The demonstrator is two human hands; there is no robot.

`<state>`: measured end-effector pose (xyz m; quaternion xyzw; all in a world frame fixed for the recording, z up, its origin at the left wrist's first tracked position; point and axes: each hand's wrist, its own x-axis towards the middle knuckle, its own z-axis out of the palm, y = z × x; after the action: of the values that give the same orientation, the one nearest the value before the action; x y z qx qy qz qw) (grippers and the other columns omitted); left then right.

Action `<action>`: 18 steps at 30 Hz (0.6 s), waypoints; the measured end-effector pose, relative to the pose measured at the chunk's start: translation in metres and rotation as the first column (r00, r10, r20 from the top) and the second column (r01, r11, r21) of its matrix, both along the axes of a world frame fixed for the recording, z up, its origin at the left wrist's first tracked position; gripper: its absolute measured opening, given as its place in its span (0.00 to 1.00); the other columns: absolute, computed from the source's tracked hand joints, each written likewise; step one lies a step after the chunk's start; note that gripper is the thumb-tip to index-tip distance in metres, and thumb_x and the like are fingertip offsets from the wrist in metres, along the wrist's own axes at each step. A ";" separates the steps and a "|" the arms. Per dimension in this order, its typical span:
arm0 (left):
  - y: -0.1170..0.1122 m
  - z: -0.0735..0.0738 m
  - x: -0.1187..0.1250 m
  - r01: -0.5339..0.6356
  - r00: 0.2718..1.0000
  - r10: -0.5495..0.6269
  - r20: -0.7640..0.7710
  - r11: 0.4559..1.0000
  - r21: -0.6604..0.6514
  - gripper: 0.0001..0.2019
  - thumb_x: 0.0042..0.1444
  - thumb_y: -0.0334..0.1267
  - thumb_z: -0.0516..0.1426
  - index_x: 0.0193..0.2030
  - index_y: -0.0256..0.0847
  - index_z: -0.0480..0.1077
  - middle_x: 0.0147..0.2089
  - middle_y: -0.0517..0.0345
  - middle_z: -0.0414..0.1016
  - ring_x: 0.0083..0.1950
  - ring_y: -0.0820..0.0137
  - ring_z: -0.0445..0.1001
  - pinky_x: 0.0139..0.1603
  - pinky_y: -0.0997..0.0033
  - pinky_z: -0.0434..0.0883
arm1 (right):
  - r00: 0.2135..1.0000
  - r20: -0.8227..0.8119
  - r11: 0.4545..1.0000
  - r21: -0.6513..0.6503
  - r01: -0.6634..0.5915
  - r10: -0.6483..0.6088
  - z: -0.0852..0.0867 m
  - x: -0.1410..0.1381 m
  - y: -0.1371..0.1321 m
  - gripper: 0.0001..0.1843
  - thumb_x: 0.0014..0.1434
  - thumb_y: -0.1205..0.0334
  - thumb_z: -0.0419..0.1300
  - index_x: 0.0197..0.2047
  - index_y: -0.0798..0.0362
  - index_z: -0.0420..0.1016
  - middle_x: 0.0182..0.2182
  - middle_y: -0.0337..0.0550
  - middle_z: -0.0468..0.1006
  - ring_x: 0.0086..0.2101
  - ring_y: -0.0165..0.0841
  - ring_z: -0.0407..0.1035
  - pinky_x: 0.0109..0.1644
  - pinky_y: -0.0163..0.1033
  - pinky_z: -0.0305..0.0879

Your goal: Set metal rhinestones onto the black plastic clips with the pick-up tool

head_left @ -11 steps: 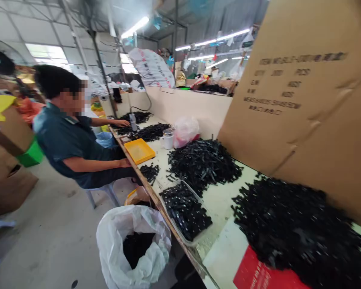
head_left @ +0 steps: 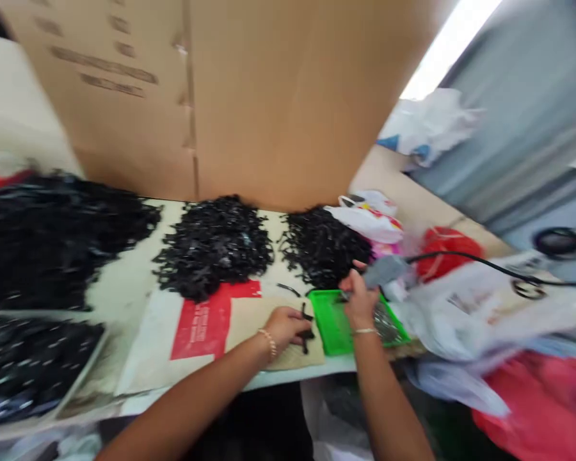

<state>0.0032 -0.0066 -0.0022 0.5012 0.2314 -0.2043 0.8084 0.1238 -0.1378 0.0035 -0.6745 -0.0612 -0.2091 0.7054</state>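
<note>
My left hand (head_left: 288, 326) rests on a brown cardboard mat (head_left: 249, 317), its fingers closed on small black plastic parts (head_left: 307, 331). My right hand (head_left: 360, 298) is wrapped round a grey corded hand tool (head_left: 386, 270), held over a green tray (head_left: 333, 323). Three heaps of black plastic parts lie behind: a big one at the left (head_left: 52, 230), one in the middle (head_left: 216, 246), one by the tray (head_left: 324, 246). The picture is smeared by motion.
A big cardboard sheet (head_left: 249, 96) stands behind the heaps. A clear tray of black parts (head_left: 29, 365) sits at the lower left. Plastic bags (head_left: 369, 214) and red items (head_left: 444, 246) crowd the right side. A black cable (head_left: 484, 262) runs to the tool.
The view has swung right from a seated co-worker and the long bench to my own work spot. Both my hands, the green tray and the tool are now in view.
</note>
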 end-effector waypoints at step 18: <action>0.003 -0.006 -0.001 -0.038 0.999 0.037 0.016 0.999 0.028 0.07 0.46 0.29 0.67 0.30 0.32 0.73 0.28 0.53 0.77 0.28 0.72 0.75 0.29 0.76 0.74 | 0.962 -0.052 0.952 0.168 -0.256 0.267 -0.005 0.005 -0.007 0.17 0.49 0.50 0.65 0.37 0.52 0.71 0.14 0.27 0.61 0.15 0.25 0.55 0.20 0.32 0.55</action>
<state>0.0018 -0.0037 -0.0082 0.5099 0.2373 -0.1819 0.8066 0.1287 -0.1448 -0.0018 -0.6090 -0.1071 -0.0931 0.7804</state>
